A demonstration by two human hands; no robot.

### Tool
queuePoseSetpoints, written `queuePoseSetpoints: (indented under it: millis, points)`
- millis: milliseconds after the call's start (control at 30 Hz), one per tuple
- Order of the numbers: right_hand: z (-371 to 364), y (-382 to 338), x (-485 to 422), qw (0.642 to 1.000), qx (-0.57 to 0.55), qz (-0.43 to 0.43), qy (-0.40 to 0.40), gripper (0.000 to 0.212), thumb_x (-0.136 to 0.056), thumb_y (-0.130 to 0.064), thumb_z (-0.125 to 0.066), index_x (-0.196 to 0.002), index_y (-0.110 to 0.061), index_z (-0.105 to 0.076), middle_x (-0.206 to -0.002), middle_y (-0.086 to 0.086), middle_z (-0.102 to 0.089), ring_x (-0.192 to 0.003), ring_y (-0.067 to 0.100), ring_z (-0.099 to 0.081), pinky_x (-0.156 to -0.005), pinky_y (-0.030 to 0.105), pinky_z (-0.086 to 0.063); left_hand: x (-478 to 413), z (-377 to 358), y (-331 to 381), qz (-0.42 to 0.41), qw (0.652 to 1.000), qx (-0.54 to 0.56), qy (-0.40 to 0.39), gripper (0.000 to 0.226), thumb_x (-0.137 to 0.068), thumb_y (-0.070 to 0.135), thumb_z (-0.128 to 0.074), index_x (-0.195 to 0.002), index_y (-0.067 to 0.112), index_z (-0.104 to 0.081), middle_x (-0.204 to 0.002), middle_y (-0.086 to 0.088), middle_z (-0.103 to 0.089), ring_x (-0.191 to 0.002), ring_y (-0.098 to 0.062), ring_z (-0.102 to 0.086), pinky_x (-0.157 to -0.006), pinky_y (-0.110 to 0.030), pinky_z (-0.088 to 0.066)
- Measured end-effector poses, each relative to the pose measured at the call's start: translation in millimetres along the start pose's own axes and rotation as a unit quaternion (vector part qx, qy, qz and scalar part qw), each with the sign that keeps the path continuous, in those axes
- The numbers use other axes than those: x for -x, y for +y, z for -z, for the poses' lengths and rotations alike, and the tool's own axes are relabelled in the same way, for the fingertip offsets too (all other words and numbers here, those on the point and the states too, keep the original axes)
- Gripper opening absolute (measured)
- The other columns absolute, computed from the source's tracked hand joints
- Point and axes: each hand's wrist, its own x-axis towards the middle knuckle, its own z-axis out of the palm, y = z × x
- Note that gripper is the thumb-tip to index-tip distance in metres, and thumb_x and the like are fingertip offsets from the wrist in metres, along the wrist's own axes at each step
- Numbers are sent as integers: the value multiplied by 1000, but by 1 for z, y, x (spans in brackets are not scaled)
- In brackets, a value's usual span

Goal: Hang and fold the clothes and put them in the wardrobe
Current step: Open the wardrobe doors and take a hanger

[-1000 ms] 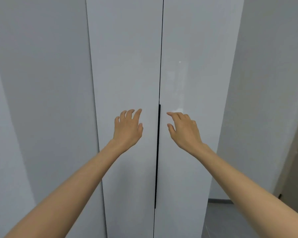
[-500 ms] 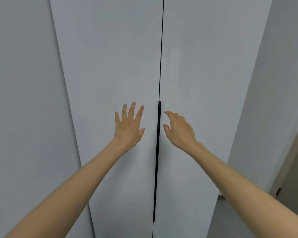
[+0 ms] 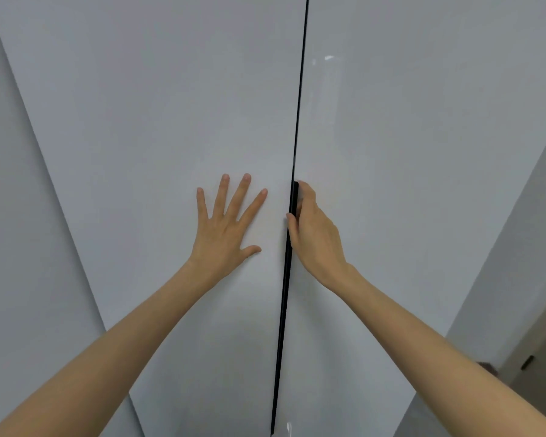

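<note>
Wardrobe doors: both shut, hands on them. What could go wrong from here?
1. The right hand hooks only the thin black handle strip at the seam; such a shallow grip may slip as it pulls.
2. The left hand lies flat on the left door close to the seam; its thumb could get caught if the right door rebounds.

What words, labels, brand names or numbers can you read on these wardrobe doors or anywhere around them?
None: no word, label, number or sign shows anywhere.
The left door, right door and black handle strip are plain.
A small dark fitting at lower right is too small to tell.
</note>
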Motion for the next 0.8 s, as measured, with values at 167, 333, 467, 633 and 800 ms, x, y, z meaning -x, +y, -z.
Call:
queuePoseSetpoints:
  millis: [167, 333, 467, 633, 800]
  points:
    - [-5, 13, -13, 999, -35, 0, -5, 22, -95, -12, -48, -116, -10, -39, -76, -9, -48, -64, 12, -51, -60, 29, -41, -2, -8, 1, 0, 1000, 6, 5, 113, -67, 59, -71, -152, 26, -4, -158, -11, 1, -144, -40, 2, -107, -69, -12]
    - [8, 14, -12, 998, -42, 21, -32, 18, -93, -13, -56, -107, -7, -48, -81, 3, -58, -68, 17, -55, -66, 32, -47, 14, -3, 17, 13, 989, 139, -47, 106, -73, 64, -62, -151, 28, -1, -158, -6, 12, -142, -33, 16, -110, -64, 2]
    - [25, 2, 2, 998, -43, 13, -53, 17, -93, -13, -56, -106, -7, -48, -82, 3, -59, -70, 19, -56, -69, 36, -50, 33, 7, 34, 13, 975, 189, -118, 96, -80, 69, -47, -150, 28, 5, -157, -4, 17, -141, -31, 23, -110, -61, 12]
    - [54, -20, 44, 998, -35, 10, -43, 15, -94, -15, -55, -105, -10, -46, -83, 4, -58, -70, 18, -56, -66, 30, -48, 58, 26, 63, 2, 963, 234, -132, 85, -80, 76, -18, -149, 33, 9, -158, -1, -3, -144, -29, 10, -111, -60, 8]
    - [88, -37, 88, 1000, -7, 2, -29, 17, -94, -16, -54, -109, -10, -47, -84, 0, -59, -69, 12, -57, -64, 24, -49, 87, 62, 95, 12, 942, 312, -122, 73, -91, 59, -40, -150, 30, -7, -146, 1, -36, -142, -24, -12, -113, -56, 4]
